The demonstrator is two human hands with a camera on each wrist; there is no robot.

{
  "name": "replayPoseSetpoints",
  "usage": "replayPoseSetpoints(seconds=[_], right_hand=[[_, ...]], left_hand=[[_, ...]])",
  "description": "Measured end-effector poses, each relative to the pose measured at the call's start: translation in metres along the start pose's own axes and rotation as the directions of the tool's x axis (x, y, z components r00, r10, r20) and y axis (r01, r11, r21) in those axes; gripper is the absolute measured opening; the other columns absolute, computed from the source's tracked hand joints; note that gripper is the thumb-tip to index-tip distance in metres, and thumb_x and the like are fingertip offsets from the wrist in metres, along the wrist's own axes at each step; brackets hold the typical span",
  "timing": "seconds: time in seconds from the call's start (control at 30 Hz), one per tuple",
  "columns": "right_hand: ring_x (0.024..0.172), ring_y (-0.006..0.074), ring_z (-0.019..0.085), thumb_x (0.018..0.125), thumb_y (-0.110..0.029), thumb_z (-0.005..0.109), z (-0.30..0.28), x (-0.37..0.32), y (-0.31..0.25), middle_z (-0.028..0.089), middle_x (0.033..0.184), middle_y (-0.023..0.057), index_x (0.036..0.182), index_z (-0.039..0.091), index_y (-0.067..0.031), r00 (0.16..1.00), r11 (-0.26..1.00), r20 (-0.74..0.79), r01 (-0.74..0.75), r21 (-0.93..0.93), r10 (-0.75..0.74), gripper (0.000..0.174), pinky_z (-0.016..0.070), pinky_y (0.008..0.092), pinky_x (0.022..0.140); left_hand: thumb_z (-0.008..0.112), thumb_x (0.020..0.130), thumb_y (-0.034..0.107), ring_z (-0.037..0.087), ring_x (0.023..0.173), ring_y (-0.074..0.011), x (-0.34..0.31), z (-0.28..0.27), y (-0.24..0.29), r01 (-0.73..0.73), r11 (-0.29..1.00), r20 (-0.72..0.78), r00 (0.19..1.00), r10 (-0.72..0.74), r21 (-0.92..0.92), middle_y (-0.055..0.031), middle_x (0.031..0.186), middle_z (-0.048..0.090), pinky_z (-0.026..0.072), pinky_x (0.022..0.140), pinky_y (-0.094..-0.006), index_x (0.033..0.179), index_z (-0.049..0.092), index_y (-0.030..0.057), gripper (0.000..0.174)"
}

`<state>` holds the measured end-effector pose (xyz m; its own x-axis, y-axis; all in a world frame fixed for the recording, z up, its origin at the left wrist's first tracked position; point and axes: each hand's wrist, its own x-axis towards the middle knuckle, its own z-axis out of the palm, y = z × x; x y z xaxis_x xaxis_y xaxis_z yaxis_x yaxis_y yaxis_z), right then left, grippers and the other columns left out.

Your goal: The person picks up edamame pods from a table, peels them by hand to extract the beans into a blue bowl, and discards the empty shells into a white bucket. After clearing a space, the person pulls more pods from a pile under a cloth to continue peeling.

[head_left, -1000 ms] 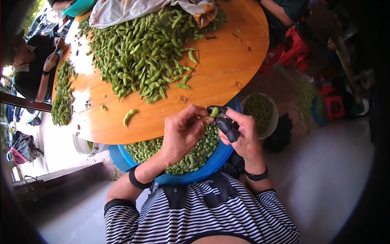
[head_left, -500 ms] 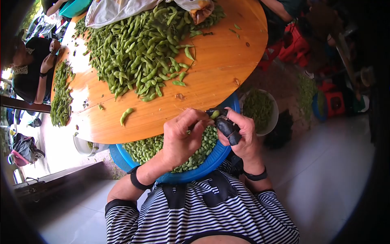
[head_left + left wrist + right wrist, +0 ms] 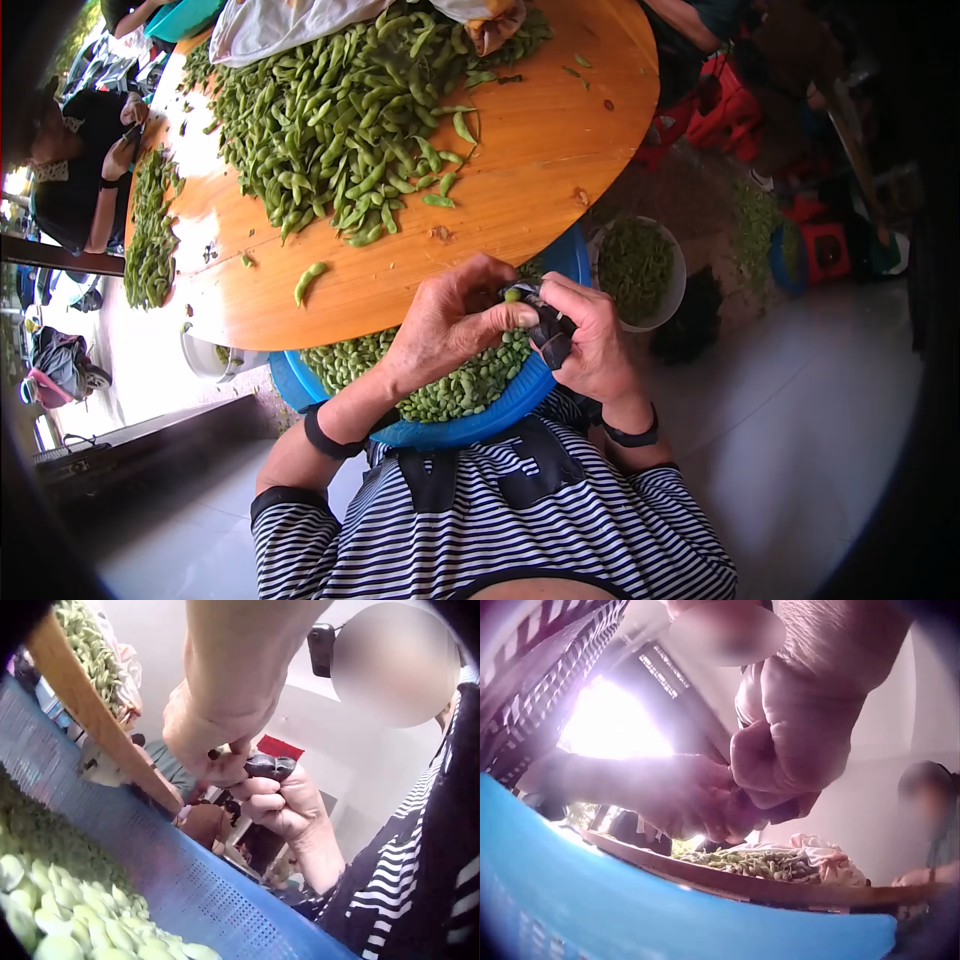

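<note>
Fingers: left hand (image 3: 452, 322), thumb and fingertips curled in and pinching the near end of a green pod (image 3: 513, 294). Right hand (image 3: 592, 342) is curled too, its thumb and forefinger wrapped in dark finger covers (image 3: 551, 331) and closed on the same pod from the other side. The two hands touch at the fingertips. Only a small green tip of the pod shows between them. In the right wrist view the grip is backlit and the pod cannot be made out.

Below the hands: a blue basket (image 3: 470, 432) held against the person's striped shirt (image 3: 500, 520), tucked under the near edge of the table. It holds a layer of shelled beans (image 3: 455, 385). The pod sits over the basket's right half, just off the table's near edge.

Table: a round wooden table (image 3: 540, 170). A big heap of pods (image 3: 340, 110) covers the far-left part. One stray pod (image 3: 309, 281) lies alone toward the near-left edge. A narrower row of pods (image 3: 150, 230) runs along the left edge, in front of a seated person (image 3: 75, 160). A pale cloth (image 3: 300, 20) is bunched at the far edge.

Floor, right of the table: a white bowl (image 3: 682, 285) with green matter inside.
</note>
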<state>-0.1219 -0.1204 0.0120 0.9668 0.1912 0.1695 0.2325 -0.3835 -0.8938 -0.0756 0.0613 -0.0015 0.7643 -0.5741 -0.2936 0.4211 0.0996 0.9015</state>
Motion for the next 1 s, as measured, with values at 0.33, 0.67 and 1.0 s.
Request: replayPoseSetpoints(seconds=[0.33, 0.67, 1.0], right_hand=[[0.062, 0.0341, 0.049, 0.067, 0.004, 0.055, 0.000, 0.003, 0.007, 0.047, 0.072, 0.0154, 0.081, 0.050, 0.0043, 0.999, 0.998, 0.015, 0.039, -0.049, -0.038, 0.014, 0.0398, 0.0377, 0.056], [0.059, 0.0332, 0.044, 0.064, 0.004, 0.052, -0.003, 0.004, 0.013, 0.043, 0.070, 0.0153, 0.077, 0.045, 0.0041, 0.996, 0.998, 0.086, -0.038, 0.050, 0.033, 0.014, 0.0376, 0.0354, 0.055], [0.059, 0.0320, 0.044, 0.066, 0.002, 0.057, -0.008, 0.007, 0.010, 0.044, 0.069, 0.0137, 0.076, 0.046, 0.0036, 0.987, 0.996, 0.141, 0.077, 0.046, -0.083, 0.015, 0.0374, 0.0357, 0.055]], left_hand=[[0.055, 0.091, 0.003, 0.063, 0.057, -0.0317, 0.000, -0.004, 0.004, -0.381, 0.631, 0.190, 0.917, 0.351, 0.676, -0.0152, 0.060, 0.058, 0.0478, 0.054, -0.0398, 0.108, 0.056, -0.0019, 0.018], [0.059, 0.093, 0.006, 0.059, 0.065, -0.0088, -0.001, -0.009, 0.024, -0.051, 0.900, 0.110, 0.994, 0.003, 0.433, -0.0029, 0.078, 0.064, 0.0496, 0.058, -0.0254, 0.111, 0.060, -0.0009, 0.019], [0.070, 0.087, 0.010, 0.047, 0.070, -0.0034, 0.002, -0.017, 0.015, -0.026, 0.991, 0.032, 0.999, 0.022, 0.129, 0.0028, 0.084, 0.055, 0.0366, 0.056, -0.0187, 0.085, 0.062, 0.0034, 0.011]])
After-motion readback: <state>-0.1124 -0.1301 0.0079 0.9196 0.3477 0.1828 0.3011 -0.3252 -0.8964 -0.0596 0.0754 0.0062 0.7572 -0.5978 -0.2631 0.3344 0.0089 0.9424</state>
